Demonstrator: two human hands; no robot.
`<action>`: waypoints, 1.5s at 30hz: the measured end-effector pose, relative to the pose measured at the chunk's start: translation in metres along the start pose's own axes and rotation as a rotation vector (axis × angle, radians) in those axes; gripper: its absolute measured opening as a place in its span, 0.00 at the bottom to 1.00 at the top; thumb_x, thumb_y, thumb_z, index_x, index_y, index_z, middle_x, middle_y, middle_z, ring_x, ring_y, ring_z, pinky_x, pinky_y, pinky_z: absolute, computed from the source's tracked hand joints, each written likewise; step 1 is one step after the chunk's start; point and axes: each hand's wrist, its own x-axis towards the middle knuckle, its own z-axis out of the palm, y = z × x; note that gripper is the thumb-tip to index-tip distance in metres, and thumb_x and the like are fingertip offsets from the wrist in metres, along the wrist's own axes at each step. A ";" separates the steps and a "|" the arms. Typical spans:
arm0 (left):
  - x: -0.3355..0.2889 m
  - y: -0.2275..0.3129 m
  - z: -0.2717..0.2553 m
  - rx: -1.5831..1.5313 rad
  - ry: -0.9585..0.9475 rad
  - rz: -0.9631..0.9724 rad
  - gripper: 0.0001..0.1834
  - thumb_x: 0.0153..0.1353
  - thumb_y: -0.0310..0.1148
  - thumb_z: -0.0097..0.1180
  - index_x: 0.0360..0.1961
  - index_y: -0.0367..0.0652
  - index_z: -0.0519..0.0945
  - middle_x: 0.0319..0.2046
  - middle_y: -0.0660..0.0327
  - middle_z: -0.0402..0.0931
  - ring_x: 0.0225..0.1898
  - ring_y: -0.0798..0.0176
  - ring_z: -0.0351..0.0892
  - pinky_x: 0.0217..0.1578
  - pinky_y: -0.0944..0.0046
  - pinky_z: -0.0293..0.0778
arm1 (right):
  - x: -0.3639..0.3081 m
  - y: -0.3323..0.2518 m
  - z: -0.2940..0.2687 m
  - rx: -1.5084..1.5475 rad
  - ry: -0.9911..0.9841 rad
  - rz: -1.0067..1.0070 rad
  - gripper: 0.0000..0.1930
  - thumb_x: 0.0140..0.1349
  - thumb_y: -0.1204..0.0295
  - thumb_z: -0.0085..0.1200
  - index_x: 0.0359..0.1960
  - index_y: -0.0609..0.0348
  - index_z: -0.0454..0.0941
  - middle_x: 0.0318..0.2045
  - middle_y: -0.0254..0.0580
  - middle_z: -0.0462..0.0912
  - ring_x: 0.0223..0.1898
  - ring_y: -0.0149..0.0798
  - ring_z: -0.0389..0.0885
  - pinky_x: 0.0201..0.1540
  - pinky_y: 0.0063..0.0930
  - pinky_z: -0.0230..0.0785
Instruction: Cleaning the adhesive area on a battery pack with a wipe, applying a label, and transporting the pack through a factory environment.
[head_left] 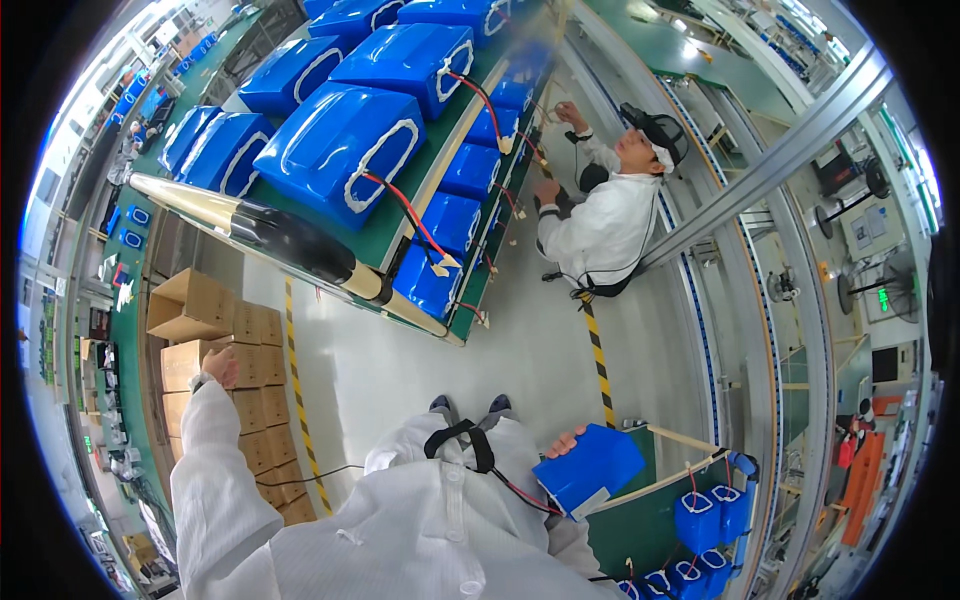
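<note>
My right hand (567, 442) grips the far edge of a blue-wrapped battery pack (598, 464). Its fingertips show over the edge; the rest of the hand is behind the pack. The pack is tilted at my right side, above the corner of a green-topped cart (640, 520). A red and black wire (530, 497) runs beside the pack. Out to the left, my left hand (220, 368) is held empty, with loosely bent fingers apart, in front of or over the stacked cardboard boxes (262, 365); I cannot tell whether it touches them.
Ahead stands a tiered green rack (400, 262) loaded with several blue packs (345, 150), their wires hanging off its right side. A black-wrapped rail (290, 240) crosses its near end. A person in white (600, 230) crouches right of it. Striped tape (598, 360) marks the floor.
</note>
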 end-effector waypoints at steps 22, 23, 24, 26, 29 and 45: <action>-0.147 -0.064 0.002 0.176 -0.201 0.326 0.26 0.69 0.33 0.58 0.66 0.34 0.73 0.53 0.52 0.81 0.40 0.65 0.82 0.38 0.61 0.83 | 0.086 0.045 0.015 0.197 -0.012 0.562 0.21 0.75 0.54 0.43 0.62 0.52 0.68 0.45 0.45 0.76 0.50 0.46 0.75 0.58 0.47 0.66; -0.122 -0.097 -0.004 0.135 -0.331 0.327 0.27 0.68 0.34 0.60 0.65 0.35 0.74 0.56 0.51 0.80 0.45 0.61 0.84 0.43 0.60 0.83 | 0.088 0.053 0.016 0.218 0.016 0.611 0.21 0.75 0.54 0.43 0.62 0.52 0.68 0.45 0.45 0.76 0.50 0.46 0.75 0.58 0.47 0.66; -0.120 -0.094 0.011 0.717 -0.300 0.606 0.33 0.65 0.42 0.64 0.67 0.37 0.72 0.59 0.50 0.79 0.53 0.56 0.83 0.51 0.56 0.81 | 0.083 0.060 0.017 0.217 0.053 0.644 0.21 0.75 0.54 0.43 0.62 0.52 0.68 0.45 0.45 0.76 0.50 0.46 0.75 0.58 0.47 0.66; -0.109 -0.113 0.037 0.825 -0.509 0.490 0.40 0.61 0.57 0.63 0.64 0.37 0.75 0.59 0.47 0.79 0.62 0.47 0.76 0.64 0.52 0.70 | 0.085 0.076 0.018 0.220 0.107 0.748 0.21 0.75 0.54 0.44 0.62 0.52 0.68 0.45 0.45 0.76 0.50 0.46 0.75 0.58 0.47 0.66; -0.137 -0.129 0.045 0.755 -0.411 0.395 0.35 0.61 0.53 0.61 0.62 0.40 0.78 0.54 0.48 0.83 0.56 0.47 0.81 0.59 0.54 0.73 | 0.108 0.112 0.012 0.218 0.138 0.930 0.22 0.74 0.54 0.44 0.62 0.52 0.68 0.45 0.45 0.76 0.50 0.46 0.75 0.58 0.47 0.66; -0.072 -0.367 -0.009 0.293 -0.465 0.090 0.38 0.61 0.58 0.59 0.65 0.43 0.76 0.58 0.47 0.80 0.62 0.44 0.76 0.65 0.53 0.68 | 0.214 0.382 0.022 0.048 0.135 1.260 0.23 0.74 0.53 0.45 0.62 0.53 0.68 0.45 0.45 0.76 0.50 0.46 0.75 0.58 0.47 0.67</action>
